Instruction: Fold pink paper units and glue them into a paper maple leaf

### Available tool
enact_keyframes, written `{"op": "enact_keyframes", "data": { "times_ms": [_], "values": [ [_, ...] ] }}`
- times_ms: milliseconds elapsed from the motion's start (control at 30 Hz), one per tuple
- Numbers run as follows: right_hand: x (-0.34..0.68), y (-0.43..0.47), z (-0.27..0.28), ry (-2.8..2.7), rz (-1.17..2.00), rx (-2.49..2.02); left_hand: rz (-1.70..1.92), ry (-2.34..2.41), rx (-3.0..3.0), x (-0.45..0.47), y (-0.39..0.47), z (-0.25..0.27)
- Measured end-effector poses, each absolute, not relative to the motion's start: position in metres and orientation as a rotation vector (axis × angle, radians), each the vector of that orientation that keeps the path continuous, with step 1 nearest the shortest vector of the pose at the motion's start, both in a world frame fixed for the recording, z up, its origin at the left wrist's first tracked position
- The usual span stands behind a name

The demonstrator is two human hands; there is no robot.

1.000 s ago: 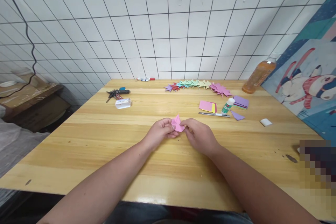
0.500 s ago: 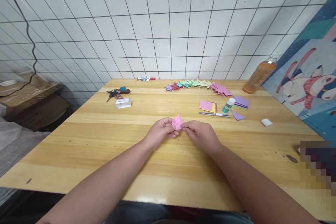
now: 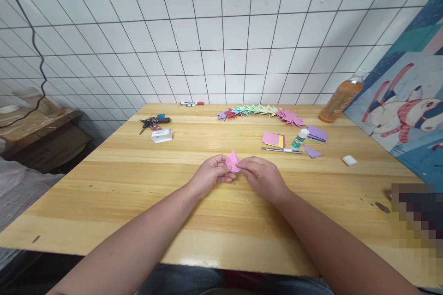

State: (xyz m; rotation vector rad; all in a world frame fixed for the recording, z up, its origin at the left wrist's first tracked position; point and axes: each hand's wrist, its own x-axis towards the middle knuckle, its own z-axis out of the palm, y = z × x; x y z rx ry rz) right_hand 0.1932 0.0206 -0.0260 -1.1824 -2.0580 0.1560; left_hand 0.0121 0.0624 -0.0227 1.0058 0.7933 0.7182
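A small piece of pink folded paper [image 3: 233, 161] is held between both hands above the middle of the wooden table [image 3: 138, 212]. My left hand [image 3: 212, 173] grips its left side, thumb in front and fingers behind. On the paper's right edge, my right hand [image 3: 261, 176] pinches with thumb and fingertips. One point of the paper stands upward; its lower folds are partly covered by the fingers. Beyond the hands lie a stack of pink and yellow paper [image 3: 272, 139], a slim pen-like tool [image 3: 282, 150] and a green-and-white glue stick [image 3: 300, 139].
An arc of colourful folded paper pieces [image 3: 258, 110] lies near the tiled wall. Purple paper sheets [image 3: 317, 133], a purple triangle [image 3: 312, 151], a white block [image 3: 349, 161] and a bottle [image 3: 341, 99] are to the right. Keys [image 3: 152, 123], a white box [image 3: 161, 135] and a marker [image 3: 192, 103] lie left.
The right fingers have shifted slightly on the pink paper's right side, and its upper point looks narrower. Both hands keep hold of it. The whole view has drifted slightly.
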Motion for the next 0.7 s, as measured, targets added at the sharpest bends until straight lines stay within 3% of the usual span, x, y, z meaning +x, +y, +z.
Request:
{"op": "enact_keyframes", "data": {
  "times_ms": [267, 433, 700],
  "values": [
    [0.1896, 0.019, -0.0246, -1.942, 0.195, -1.09, 0.726, 0.769, 1.021, 0.0118, 0.0635, -0.0271],
    [0.1877, 0.0173, -0.0238, -1.959, 0.165, -1.267, 0.702, 0.82, 1.07, 0.0123, 0.0625, -0.0255],
    [0.1876, 0.0238, -0.0299, -1.704, 0.559, -1.289, 0.696, 0.857, 1.161, 0.0164, 0.0587, -0.0219]
  ]
}}
